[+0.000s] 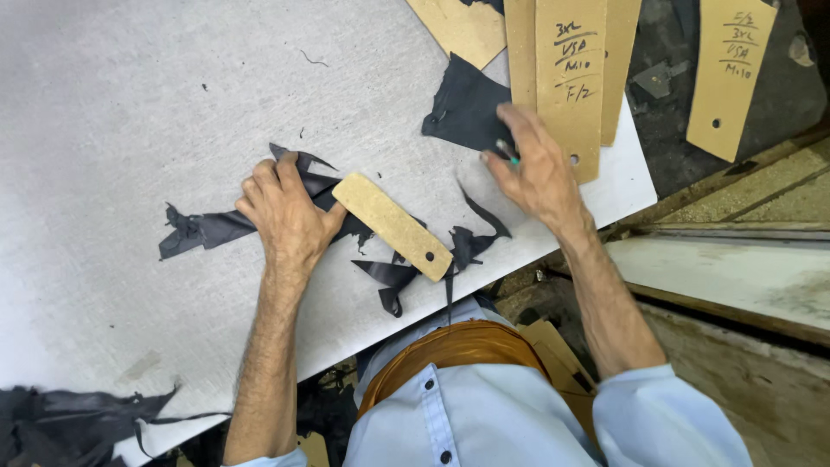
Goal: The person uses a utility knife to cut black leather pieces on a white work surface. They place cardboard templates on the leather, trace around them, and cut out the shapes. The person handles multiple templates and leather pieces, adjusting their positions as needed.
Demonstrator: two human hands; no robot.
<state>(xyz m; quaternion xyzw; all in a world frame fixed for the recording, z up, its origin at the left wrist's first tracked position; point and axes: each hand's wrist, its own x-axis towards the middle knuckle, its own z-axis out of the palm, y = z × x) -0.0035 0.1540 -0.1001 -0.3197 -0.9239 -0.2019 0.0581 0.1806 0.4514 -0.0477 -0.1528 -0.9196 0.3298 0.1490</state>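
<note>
— What lies nearest the surface's (104, 130) near edge?

— A short tan card template (393, 227) with a punched hole, lying aslant on black fabric scraps (212, 227). Its upper end touches the thumb side of the left hand (290, 212).

— And that hand's grip?

— Pressed down flat on the scraps, fingers curled over dark cloth; it pins rather than pinches.

— The right hand (538, 169)?

— Farther in, by the right edge. Its grip is closed on a small green-tipped tool (507, 152), fingertips resting on a larger black fabric piece (467, 108).

— Beyond that?

— Long tan card templates (566, 73) run off the far edge, just beside the right hand; another template (731, 73) lies past the right edge.
</note>
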